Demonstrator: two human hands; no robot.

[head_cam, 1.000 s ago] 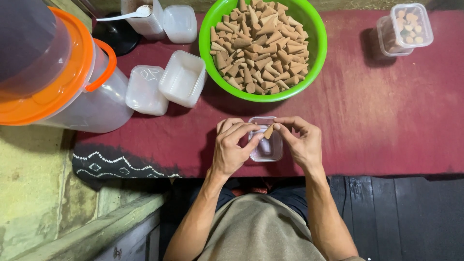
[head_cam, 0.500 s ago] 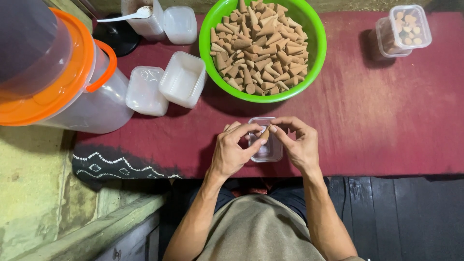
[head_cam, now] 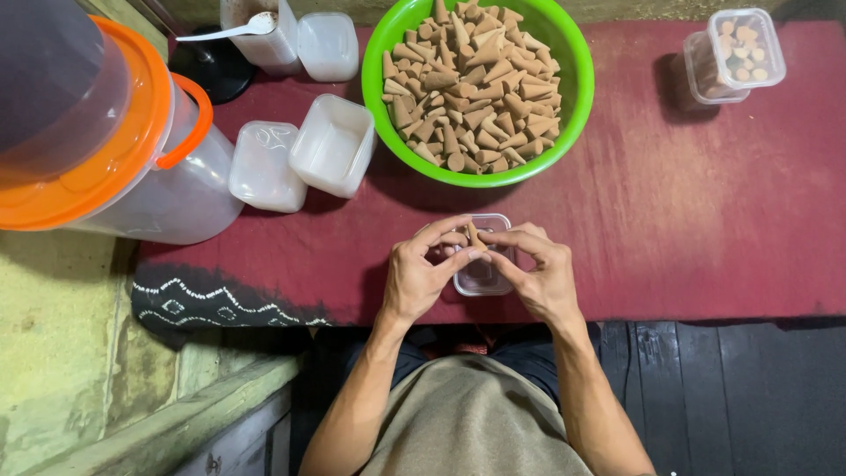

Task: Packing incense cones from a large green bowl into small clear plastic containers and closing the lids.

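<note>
A small clear plastic box (head_cam: 481,278) stands on the red cloth (head_cam: 687,194) near its front edge. My left hand (head_cam: 419,275) and my right hand (head_cam: 539,273) meet above the box, fingertips together pinching a small brown cone (head_cam: 474,234). Just beyond them sits a green bowl (head_cam: 575,97) heaped with several brown cones (head_cam: 467,84).
Two empty clear boxes (head_cam: 300,154) lie left of the bowl, more with a white spoon (head_cam: 231,29) behind. A filled lidded box (head_cam: 733,53) stands far right. A big clear jar with an orange lid (head_cam: 106,132) is at the left. Dark floorboards (head_cam: 740,397) lie below.
The fingertips have drawn closer together over the small box and now hold a cone between them; the hands have barely shifted otherwise.
</note>
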